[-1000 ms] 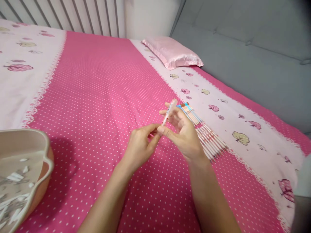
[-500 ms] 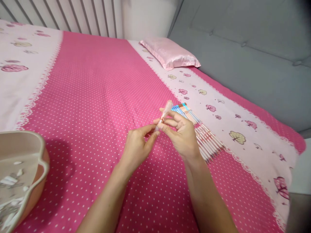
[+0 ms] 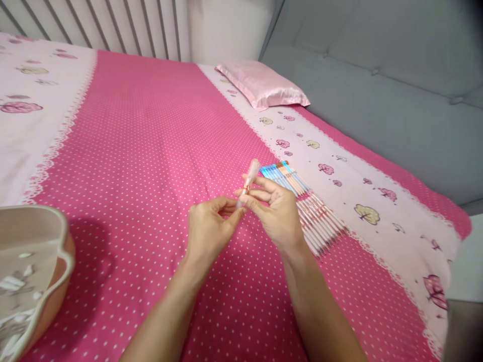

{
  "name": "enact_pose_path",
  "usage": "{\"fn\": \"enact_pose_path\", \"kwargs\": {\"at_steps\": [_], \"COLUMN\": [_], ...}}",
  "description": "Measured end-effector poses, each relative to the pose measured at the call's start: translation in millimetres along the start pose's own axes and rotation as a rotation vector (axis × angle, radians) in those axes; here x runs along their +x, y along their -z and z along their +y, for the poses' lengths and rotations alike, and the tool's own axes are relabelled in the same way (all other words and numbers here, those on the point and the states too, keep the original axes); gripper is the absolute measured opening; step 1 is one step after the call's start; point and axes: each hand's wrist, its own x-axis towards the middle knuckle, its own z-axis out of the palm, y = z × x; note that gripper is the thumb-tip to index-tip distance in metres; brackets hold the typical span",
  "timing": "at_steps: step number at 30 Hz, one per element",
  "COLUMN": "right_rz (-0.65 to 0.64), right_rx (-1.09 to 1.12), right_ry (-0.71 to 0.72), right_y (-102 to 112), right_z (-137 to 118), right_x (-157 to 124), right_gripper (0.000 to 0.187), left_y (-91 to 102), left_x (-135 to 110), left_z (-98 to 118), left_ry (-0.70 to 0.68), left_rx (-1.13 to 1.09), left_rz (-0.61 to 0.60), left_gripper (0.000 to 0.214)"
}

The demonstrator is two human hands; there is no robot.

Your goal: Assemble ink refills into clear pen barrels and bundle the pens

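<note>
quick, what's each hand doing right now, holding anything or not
Left hand: closed, fingertips pinching the lower end of the slim pale pink pen.
Right hand: closed on the same pen, holding its middle.

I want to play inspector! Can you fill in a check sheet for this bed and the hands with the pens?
Surface: pink polka-dot bedsheet with pale side bands printed with little trees.
Job's things: one pen, pinkish and slightly blurred, held tilted above the sheet; row of pens lying side by side on the sheet just right of the hands.
Clutter: beige container at the left edge with white scraps inside.
Hands: left hand pinches the pen's lower end; right hand holds its barrel.
Cables: nothing seen.
Surroundings: pink pillow, grey padded headboard, striped wall behind.
</note>
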Motion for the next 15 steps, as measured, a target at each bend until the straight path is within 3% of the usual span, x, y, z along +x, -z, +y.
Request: {"fn": "enact_pose_path", "kwargs": {"at_steps": [5, 10, 15], "right_rz": [-0.025, -0.037, 0.092], "right_rx": [-0.014, -0.011, -0.090], "right_ry": [0.013, 0.002, 0.001], "right_y": [-4.9, -9.5, 6.9], "right_z": [5.6, 11.0, 1.3], "right_x": [1.5, 2.3, 7.2], "right_gripper": [0.045, 0.024, 0.021], "left_y": [1.3, 2.6, 6.2], "left_x": [1.2, 3.4, 6.7], "left_z": [0.2, -2.5, -6.3], "left_ry": [0.007, -0.028, -0.064], "left_rx": [-0.009, -0.014, 0.038], "left_rz": [0.044, 0.074, 0.004], "left_gripper": [0.013, 0.016, 0.045]}}
